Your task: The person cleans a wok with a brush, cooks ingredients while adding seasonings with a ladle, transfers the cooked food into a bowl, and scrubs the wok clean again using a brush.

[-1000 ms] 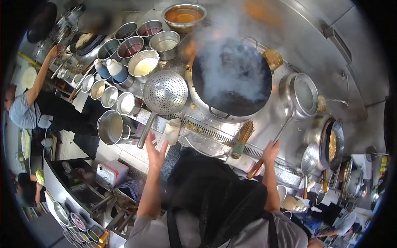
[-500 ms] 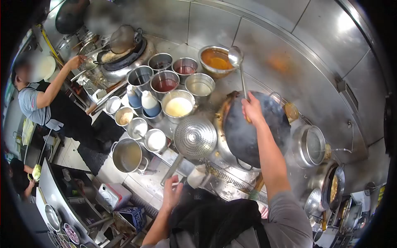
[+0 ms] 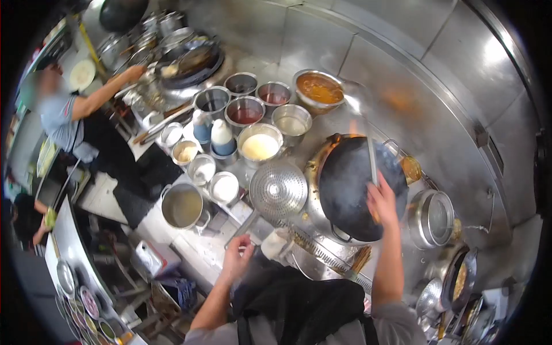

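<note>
My right hand (image 3: 382, 201) grips the handle of a long metal ladle (image 3: 371, 152) above the black wok (image 3: 345, 178). The ladle's head is blurred, near the bowl of orange oil (image 3: 319, 90). Faint smoke rises from the wok, and flame shows at its rim. My left hand (image 3: 237, 256) is in front of the stove edge, its fingers curled beside the strainer's handle and a white cloth (image 3: 275, 243); whether it touches either is unclear. The perforated strainer (image 3: 278, 190) lies left of the wok.
Metal pots of sauces (image 3: 260, 142), small seasoning bowls (image 3: 223, 187) and squeeze bottles (image 3: 222, 137) stand to the left. A large pot (image 3: 182, 206) is nearer. Another person (image 3: 95, 123) works at a second wok (image 3: 190, 63). Lidded pot (image 3: 431, 218) at right.
My right hand went from the lower right up over the wok with the ladle, then slightly down and right. The fingers of my left hand have curled in. The view has turned.
</note>
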The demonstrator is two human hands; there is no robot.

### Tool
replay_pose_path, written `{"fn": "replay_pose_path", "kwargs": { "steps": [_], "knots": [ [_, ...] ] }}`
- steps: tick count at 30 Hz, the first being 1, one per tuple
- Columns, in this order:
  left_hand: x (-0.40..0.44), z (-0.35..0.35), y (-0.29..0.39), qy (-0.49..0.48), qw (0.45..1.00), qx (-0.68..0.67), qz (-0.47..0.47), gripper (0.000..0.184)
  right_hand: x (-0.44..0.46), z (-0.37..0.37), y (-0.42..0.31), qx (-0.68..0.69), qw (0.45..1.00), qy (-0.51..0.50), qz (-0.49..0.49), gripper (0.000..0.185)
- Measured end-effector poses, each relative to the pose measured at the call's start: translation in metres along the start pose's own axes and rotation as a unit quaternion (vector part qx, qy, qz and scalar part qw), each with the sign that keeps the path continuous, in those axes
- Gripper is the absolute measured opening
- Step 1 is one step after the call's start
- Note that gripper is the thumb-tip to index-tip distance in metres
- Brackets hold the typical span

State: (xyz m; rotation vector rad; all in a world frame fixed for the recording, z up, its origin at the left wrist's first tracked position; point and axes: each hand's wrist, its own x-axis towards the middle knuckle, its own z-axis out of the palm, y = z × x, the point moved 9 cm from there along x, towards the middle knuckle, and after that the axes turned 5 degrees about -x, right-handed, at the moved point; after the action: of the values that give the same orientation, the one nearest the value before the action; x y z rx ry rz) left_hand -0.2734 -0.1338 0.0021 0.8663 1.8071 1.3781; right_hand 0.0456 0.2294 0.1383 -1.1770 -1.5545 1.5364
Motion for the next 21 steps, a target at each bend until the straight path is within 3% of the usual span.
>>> {"fn": "replay_pose_path", "kwargs": {
  "steps": [1, 3, 6, 7, 10, 12, 15, 19, 21],
  "knots": [
    [-0.009, -0.002, -0.005, 0.018, 1.0, 0.003, 0.014, 0.037, -0.056, -0.018, -0.004, 0.002, 0.999, 0.029, 0.029, 0.058],
    [-0.034, -0.006, -0.015, 0.07, 0.997, 0.029, 0.003, 0.034, -0.118, -0.071, 0.038, -0.264, 0.96, 0.087, -0.022, 0.059],
    [-0.09, -0.022, -0.001, 0.129, 0.986, 0.102, 0.003, 0.037, -0.179, -0.112, 0.095, -0.219, 0.971, 0.088, 0.036, 0.059],
    [-0.111, -0.029, -0.011, 0.168, 0.979, 0.111, 0.016, 0.037, -0.189, -0.133, 0.117, -0.299, 0.951, 0.08, 0.011, 0.06],
    [-0.194, -0.072, -0.03, 0.318, 0.944, 0.088, -0.014, 0.034, -0.207, -0.147, 0.151, -0.281, 0.956, 0.078, 0.026, 0.059],
    [-0.256, -0.113, -0.062, 0.445, 0.891, 0.079, -0.049, 0.032, -0.19, -0.093, 0.16, -0.291, 0.956, 0.016, 0.034, 0.058],
    [-0.361, -0.177, -0.102, 0.627, 0.77, 0.093, -0.073, 0.025, -0.172, -0.009, 0.163, -0.302, 0.95, -0.078, 0.026, 0.057],
    [-0.519, -0.247, -0.14, 0.809, 0.585, -0.015, -0.052, 0.02, -0.177, 0.098, 0.172, -0.315, 0.932, -0.179, 0.017, 0.054],
    [-0.603, -0.265, -0.159, 0.861, 0.473, -0.184, -0.034, 0.019, -0.187, 0.144, 0.177, -0.32, 0.924, -0.207, 0.018, 0.053]
  ]
}}
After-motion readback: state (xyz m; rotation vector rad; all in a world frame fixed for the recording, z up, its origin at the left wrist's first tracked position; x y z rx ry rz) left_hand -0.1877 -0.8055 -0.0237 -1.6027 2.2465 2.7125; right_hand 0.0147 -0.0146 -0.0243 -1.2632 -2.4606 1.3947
